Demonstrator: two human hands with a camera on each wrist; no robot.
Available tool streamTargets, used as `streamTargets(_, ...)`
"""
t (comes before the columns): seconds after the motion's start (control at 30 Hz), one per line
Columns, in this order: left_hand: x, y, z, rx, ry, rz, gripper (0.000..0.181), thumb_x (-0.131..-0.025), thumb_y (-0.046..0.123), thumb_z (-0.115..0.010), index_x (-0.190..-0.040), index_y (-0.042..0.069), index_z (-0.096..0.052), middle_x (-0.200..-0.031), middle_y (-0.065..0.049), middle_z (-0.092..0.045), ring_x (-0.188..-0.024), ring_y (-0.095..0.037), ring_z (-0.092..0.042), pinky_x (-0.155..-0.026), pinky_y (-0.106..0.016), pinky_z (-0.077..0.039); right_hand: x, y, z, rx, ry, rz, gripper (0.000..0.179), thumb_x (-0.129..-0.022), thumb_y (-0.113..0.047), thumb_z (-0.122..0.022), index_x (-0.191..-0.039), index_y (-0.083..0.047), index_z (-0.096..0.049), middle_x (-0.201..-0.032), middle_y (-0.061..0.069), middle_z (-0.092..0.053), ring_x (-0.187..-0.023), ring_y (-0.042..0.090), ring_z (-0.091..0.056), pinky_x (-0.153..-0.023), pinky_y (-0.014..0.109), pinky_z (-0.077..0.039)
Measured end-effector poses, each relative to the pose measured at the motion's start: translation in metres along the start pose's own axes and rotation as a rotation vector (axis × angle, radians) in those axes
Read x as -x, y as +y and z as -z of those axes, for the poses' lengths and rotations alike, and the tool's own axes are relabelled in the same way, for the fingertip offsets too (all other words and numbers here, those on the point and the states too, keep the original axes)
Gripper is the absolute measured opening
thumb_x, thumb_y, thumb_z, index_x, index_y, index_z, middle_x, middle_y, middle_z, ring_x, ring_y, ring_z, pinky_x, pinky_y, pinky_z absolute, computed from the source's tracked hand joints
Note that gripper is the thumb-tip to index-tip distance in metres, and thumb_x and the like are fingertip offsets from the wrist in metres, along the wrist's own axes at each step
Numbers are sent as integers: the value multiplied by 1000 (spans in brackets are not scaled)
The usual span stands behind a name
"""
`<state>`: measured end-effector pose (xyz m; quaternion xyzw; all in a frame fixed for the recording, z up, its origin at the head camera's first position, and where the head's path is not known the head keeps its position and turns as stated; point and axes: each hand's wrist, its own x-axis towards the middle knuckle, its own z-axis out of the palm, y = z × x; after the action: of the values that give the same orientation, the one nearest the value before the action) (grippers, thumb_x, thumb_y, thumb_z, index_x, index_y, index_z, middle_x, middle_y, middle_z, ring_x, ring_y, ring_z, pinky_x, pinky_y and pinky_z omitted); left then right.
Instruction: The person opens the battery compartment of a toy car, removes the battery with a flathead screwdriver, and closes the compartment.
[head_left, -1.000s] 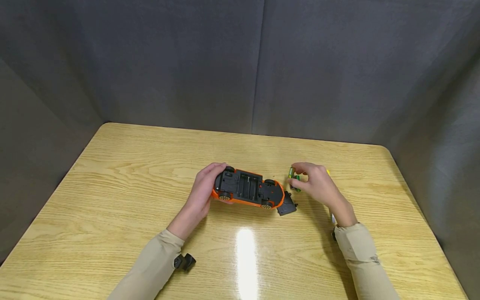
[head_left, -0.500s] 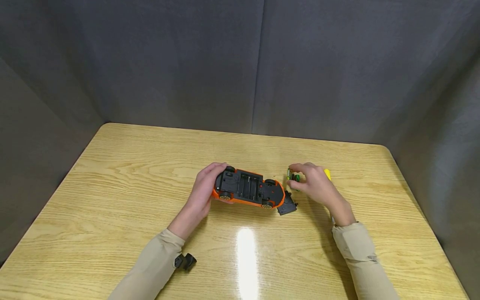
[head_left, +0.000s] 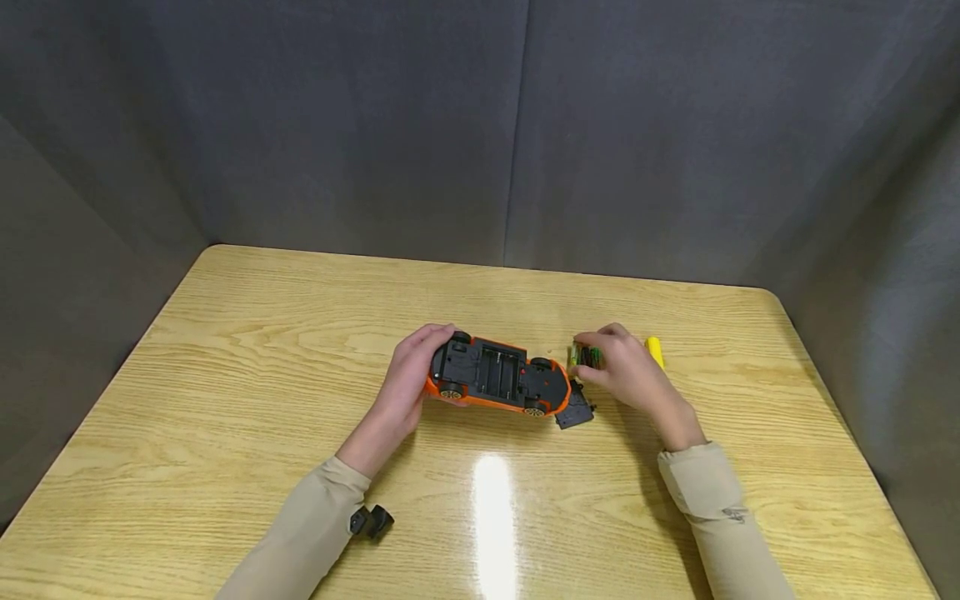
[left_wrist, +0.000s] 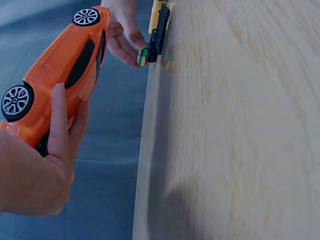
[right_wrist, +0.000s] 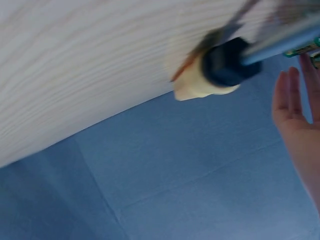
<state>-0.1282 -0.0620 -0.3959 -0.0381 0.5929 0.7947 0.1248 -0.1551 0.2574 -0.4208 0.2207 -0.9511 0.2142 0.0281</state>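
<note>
My left hand (head_left: 408, 379) grips an orange toy car (head_left: 495, 377) by one end, its black underside and uncovered battery compartment facing up in the head view. The left wrist view shows its orange side (left_wrist: 65, 60), with fingers laid along it. My right hand (head_left: 630, 367) is over the table, just right of the car, pinching a green-and-gold battery (head_left: 573, 355) between thumb and forefinger. Other batteries (head_left: 590, 357) lie within the curve of that hand, partly hidden. A black battery cover (head_left: 575, 408) rests on the table by the car's end.
A screwdriver's yellow handle (head_left: 655, 351) shows behind my right hand; its shaft (right_wrist: 285, 42) appears blurred in the right wrist view. Dark curtains (head_left: 360, 125) enclose the wooden table (head_left: 247, 400). A black wrist device (head_left: 371, 523) sits at my left sleeve.
My right hand has shifted slightly left with the battery, which is now beside the others. More of the yellow handle shows. The left hand and car have stayed nearly still.
</note>
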Motion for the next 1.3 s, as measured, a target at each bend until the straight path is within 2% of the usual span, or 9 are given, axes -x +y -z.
streamTargets(0.17, 0, 1, 0, 5, 6, 2, 27, -106, 26, -56, -113, 2, -65, -98, -16, -65, -74, -25, -71, -51, -47, -65, 0, 7, -1, -46, 19, -11, 46, -93, -17, -80, -131, 4, -67, -120, 25, -65, -97, 34, -61, -81, 53, -59)
streamTargets(0.4, 0, 0, 0, 15, 2, -6, 26, -106, 26, -56, -112, 2, -66, -96, -15, -66, -72, -25, -72, -50, -47, -65, -1, 10, -2, -42, 5, -25, 46, -94, -18, -80, -132, 3, -66, -122, 24, -66, -111, 39, -60, -86, 55, -59)
streamTargets(0.73, 1, -1, 0, 20, -3, -9, 26, -106, 26, -57, -109, 3, -66, -94, -15, -66, -70, -25, -72, -49, -47, -64, -1, 12, -2, -29, -22, -32, 48, -91, -17, -81, -130, 6, -66, -123, 25, -68, -112, 43, -63, -92, 58, -58)
streamTargets(1.3, 1, -1, -1, 13, -7, -10, 25, -106, 26, -56, -109, 3, -66, -94, -15, -66, -70, -25, -71, -50, -47, -65, -1, 15, -2, -16, -43, -42, 47, -91, -18, -82, -130, 5, -66, -120, 23, -70, -105, 38, -67, -87, 53, -60)
